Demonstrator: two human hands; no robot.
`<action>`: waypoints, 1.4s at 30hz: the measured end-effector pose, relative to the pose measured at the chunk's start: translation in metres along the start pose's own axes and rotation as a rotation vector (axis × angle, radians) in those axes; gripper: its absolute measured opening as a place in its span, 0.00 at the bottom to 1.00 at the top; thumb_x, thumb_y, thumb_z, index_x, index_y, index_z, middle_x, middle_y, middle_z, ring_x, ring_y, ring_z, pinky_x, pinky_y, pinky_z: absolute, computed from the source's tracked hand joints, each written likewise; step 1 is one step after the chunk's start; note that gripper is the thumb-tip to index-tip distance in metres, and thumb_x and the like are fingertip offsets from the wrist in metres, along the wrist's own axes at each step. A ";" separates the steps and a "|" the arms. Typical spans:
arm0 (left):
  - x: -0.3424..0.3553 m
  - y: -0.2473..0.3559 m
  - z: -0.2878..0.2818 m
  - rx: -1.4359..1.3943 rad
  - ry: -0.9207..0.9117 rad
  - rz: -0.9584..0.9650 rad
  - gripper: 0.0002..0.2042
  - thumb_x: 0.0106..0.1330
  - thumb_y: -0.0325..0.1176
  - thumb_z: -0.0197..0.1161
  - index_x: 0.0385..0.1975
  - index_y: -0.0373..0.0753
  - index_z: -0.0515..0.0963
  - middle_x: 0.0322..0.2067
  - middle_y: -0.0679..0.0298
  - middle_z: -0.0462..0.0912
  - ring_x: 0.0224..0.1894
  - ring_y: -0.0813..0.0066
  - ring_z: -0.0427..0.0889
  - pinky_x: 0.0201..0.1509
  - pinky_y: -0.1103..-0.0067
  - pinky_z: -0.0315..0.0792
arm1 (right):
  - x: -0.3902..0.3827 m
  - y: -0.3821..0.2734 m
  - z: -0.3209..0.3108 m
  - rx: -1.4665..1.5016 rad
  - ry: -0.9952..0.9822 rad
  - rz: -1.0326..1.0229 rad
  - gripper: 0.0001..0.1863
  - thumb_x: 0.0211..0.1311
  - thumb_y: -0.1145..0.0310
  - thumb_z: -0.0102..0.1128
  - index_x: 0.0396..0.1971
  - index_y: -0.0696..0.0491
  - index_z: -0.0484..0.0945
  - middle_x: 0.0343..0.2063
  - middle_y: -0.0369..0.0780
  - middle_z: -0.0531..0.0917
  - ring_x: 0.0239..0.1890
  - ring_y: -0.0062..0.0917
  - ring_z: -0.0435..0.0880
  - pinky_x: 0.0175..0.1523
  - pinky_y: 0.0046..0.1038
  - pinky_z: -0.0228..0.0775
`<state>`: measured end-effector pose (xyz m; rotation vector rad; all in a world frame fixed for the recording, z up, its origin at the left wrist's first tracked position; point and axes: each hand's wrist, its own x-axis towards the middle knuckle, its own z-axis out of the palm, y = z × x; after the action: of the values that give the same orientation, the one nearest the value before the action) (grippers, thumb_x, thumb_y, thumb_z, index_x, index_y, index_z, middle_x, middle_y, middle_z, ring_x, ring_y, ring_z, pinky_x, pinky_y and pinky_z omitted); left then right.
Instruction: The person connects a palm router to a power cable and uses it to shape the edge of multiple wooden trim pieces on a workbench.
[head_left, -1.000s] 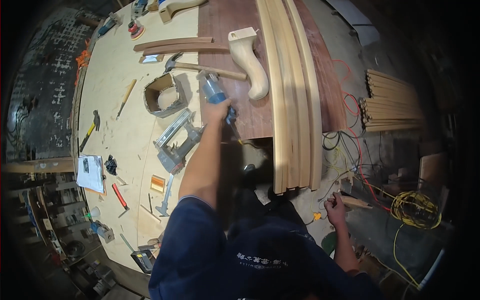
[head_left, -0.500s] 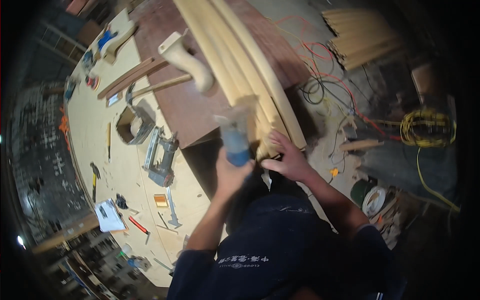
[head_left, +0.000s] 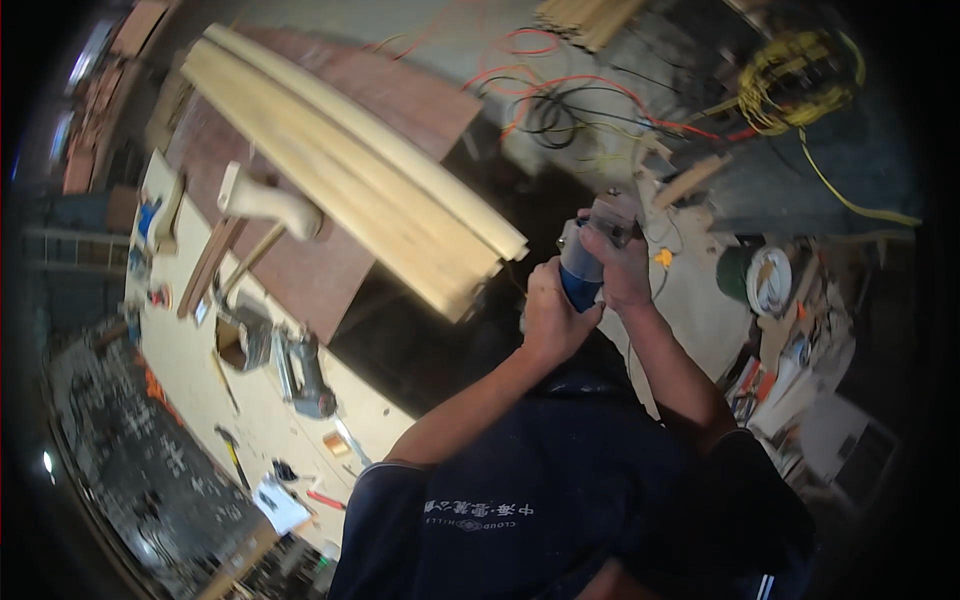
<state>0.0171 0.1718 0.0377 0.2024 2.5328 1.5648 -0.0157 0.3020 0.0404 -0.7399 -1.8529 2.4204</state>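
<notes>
Both hands close around a blue and grey power tool [head_left: 588, 262] just right of the near end of the long pale wooden mouldings [head_left: 370, 180]: the left hand [head_left: 552, 318] grips its blue body, the right hand [head_left: 622, 268] wraps its grey head. A nail gun [head_left: 303, 372] lies on the workbench [head_left: 200, 370] at left

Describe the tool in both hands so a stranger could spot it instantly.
Start at the stack of long pale curved wooden boards on the brown panel. Just past their near end, the left hand and right hand clasp a blue-and-grey power tool, the only blue thing held off the bench.
</notes>
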 end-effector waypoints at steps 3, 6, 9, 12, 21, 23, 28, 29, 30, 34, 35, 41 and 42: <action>0.007 0.008 0.014 0.050 -0.100 0.058 0.43 0.42 0.31 0.78 0.60 0.29 0.61 0.48 0.44 0.71 0.52 0.44 0.71 0.57 0.61 0.68 | 0.008 -0.011 -0.019 0.089 -0.027 -0.209 0.26 0.56 0.72 0.68 0.56 0.53 0.72 0.45 0.38 0.83 0.44 0.23 0.82 0.53 0.29 0.75; 0.016 0.013 0.010 -0.065 -0.294 0.151 0.49 0.44 0.32 0.79 0.66 0.31 0.56 0.51 0.45 0.70 0.56 0.46 0.71 0.61 0.62 0.67 | 0.011 -0.012 -0.050 0.179 -0.010 -0.195 0.27 0.56 0.72 0.68 0.57 0.53 0.72 0.45 0.38 0.83 0.44 0.25 0.82 0.52 0.31 0.76; 0.025 -0.001 -0.004 -0.207 -0.557 0.191 0.55 0.46 0.30 0.79 0.73 0.35 0.48 0.56 0.46 0.69 0.61 0.48 0.69 0.66 0.63 0.65 | 0.006 -0.028 -0.058 0.312 0.054 -0.162 0.22 0.52 0.72 0.69 0.49 0.54 0.76 0.43 0.39 0.83 0.42 0.25 0.83 0.50 0.31 0.77; 0.038 -0.008 -0.018 -0.279 -0.798 0.202 0.57 0.48 0.27 0.78 0.76 0.40 0.43 0.62 0.47 0.66 0.64 0.49 0.68 0.69 0.64 0.63 | 0.003 -0.018 -0.068 0.390 0.113 -0.190 0.27 0.54 0.69 0.67 0.55 0.56 0.73 0.45 0.43 0.83 0.44 0.31 0.84 0.51 0.35 0.79; 0.052 -0.038 -0.058 -0.628 -1.124 0.072 0.51 0.58 0.18 0.70 0.77 0.44 0.43 0.72 0.56 0.58 0.71 0.68 0.60 0.72 0.73 0.59 | -0.022 -0.002 -0.047 0.674 0.054 -0.222 0.35 0.57 0.50 0.65 0.60 0.54 0.70 0.52 0.47 0.78 0.52 0.41 0.81 0.56 0.50 0.76; 0.052 -0.045 -0.069 -0.628 -1.167 0.039 0.49 0.60 0.18 0.68 0.77 0.43 0.41 0.73 0.57 0.57 0.71 0.71 0.59 0.71 0.74 0.59 | -0.028 0.000 -0.035 0.631 0.108 -0.199 0.35 0.59 0.49 0.65 0.60 0.55 0.70 0.53 0.47 0.78 0.52 0.39 0.81 0.59 0.48 0.76; 0.051 -0.060 -0.086 -0.704 -1.258 -0.043 0.50 0.61 0.17 0.67 0.77 0.42 0.39 0.74 0.57 0.52 0.72 0.71 0.57 0.72 0.74 0.59 | -0.039 0.015 -0.015 0.634 0.179 -0.117 0.32 0.61 0.51 0.65 0.58 0.56 0.70 0.51 0.47 0.79 0.52 0.39 0.82 0.58 0.49 0.77; 0.051 -0.063 -0.088 -0.683 -1.288 -0.043 0.51 0.59 0.16 0.66 0.77 0.41 0.39 0.74 0.58 0.51 0.73 0.70 0.56 0.74 0.72 0.56 | -0.041 0.014 -0.012 0.671 0.206 -0.087 0.28 0.60 0.54 0.66 0.55 0.54 0.72 0.49 0.46 0.79 0.49 0.39 0.83 0.56 0.48 0.78; 0.052 -0.064 -0.089 -0.664 -1.316 -0.037 0.51 0.57 0.14 0.66 0.77 0.40 0.38 0.74 0.59 0.51 0.74 0.68 0.54 0.75 0.70 0.54 | -0.042 0.014 -0.009 0.704 0.231 -0.061 0.24 0.59 0.57 0.67 0.52 0.52 0.74 0.47 0.44 0.80 0.47 0.39 0.83 0.54 0.47 0.79; 0.043 -0.068 -0.085 -0.777 -1.310 -0.064 0.51 0.57 0.13 0.65 0.77 0.40 0.38 0.74 0.61 0.52 0.74 0.70 0.55 0.75 0.71 0.55 | -0.044 0.012 -0.004 0.592 0.269 -0.039 0.27 0.59 0.57 0.67 0.53 0.54 0.73 0.46 0.45 0.80 0.46 0.38 0.84 0.52 0.46 0.80; 0.041 -0.069 -0.082 -0.828 -1.292 -0.077 0.51 0.57 0.13 0.64 0.77 0.40 0.38 0.73 0.61 0.52 0.73 0.71 0.55 0.74 0.71 0.55 | -0.042 0.009 -0.004 0.545 0.257 -0.044 0.27 0.59 0.57 0.67 0.54 0.56 0.72 0.47 0.46 0.81 0.46 0.37 0.84 0.51 0.42 0.80; 0.042 -0.084 -0.077 -0.597 -1.175 0.054 0.48 0.57 0.20 0.70 0.76 0.43 0.49 0.68 0.58 0.65 0.65 0.67 0.69 0.68 0.71 0.65 | -0.027 -0.008 0.005 0.181 0.335 -0.019 0.29 0.55 0.61 0.71 0.54 0.59 0.74 0.43 0.45 0.84 0.43 0.32 0.84 0.49 0.34 0.79; 0.056 -0.088 -0.084 -0.405 -1.158 0.181 0.46 0.56 0.22 0.72 0.75 0.42 0.54 0.65 0.55 0.69 0.63 0.63 0.72 0.66 0.70 0.67 | -0.028 -0.008 0.005 0.027 0.374 -0.030 0.29 0.54 0.61 0.72 0.53 0.59 0.74 0.41 0.43 0.84 0.42 0.30 0.84 0.48 0.33 0.78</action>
<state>-0.0580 0.0707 -0.0073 0.9601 1.3134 1.3499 0.0048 0.2926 0.0588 -1.0662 -1.6685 2.1016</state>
